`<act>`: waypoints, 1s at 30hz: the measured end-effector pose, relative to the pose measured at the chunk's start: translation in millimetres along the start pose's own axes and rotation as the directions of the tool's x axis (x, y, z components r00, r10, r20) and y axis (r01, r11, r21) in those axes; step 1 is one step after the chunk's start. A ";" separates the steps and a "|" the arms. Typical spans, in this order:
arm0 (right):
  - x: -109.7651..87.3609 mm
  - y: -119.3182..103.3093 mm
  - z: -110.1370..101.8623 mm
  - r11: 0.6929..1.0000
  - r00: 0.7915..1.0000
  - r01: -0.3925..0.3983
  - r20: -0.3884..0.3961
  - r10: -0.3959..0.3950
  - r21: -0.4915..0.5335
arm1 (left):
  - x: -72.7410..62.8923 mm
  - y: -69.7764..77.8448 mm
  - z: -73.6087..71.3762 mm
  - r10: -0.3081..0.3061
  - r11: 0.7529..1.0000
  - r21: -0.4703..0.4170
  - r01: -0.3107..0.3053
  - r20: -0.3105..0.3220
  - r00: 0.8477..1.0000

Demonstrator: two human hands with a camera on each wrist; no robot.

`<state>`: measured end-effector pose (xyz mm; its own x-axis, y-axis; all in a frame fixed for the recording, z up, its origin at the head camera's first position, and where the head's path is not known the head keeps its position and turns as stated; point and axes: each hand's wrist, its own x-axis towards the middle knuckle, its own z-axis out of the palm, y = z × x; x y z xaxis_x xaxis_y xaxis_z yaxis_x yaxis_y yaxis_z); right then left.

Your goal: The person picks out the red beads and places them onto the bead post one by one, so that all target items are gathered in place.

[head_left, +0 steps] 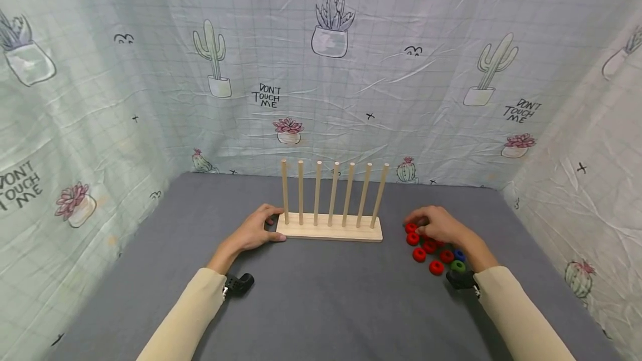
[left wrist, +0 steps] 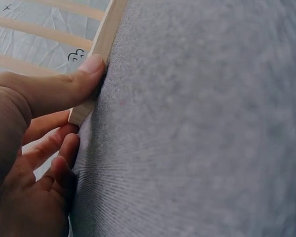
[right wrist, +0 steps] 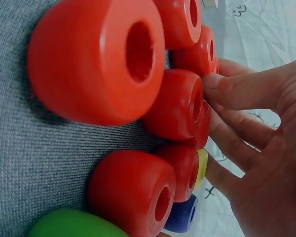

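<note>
Left hand grips left end of wooden peg rack, thumb at front edge; right hand curls thumb and fingers around red bead. Rack lies left of right hand, long axis running sideways, right end nearest to it.

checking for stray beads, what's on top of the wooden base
Seven bare, upright pegs stand on the wooden base. The left hand grips its left end; the small part it overlaps is covered.
</note>
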<state>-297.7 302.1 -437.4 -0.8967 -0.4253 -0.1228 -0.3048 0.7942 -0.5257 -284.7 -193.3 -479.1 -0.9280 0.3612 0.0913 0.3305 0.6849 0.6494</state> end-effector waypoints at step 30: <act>-2.2 -1.0 -2.1 0.999 0.997 -0.001 -0.077 -0.002 -0.039 | -2.9 -5.0 -0.4 -0.020 0.998 -0.060 0.020 0.007 1.000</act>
<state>-296.1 303.2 -434.9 -0.9182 -0.3920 -0.0571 -0.3157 0.8110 -0.4926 -283.6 -198.0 -482.3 -0.9333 0.3515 0.0732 0.3004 0.6528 0.6954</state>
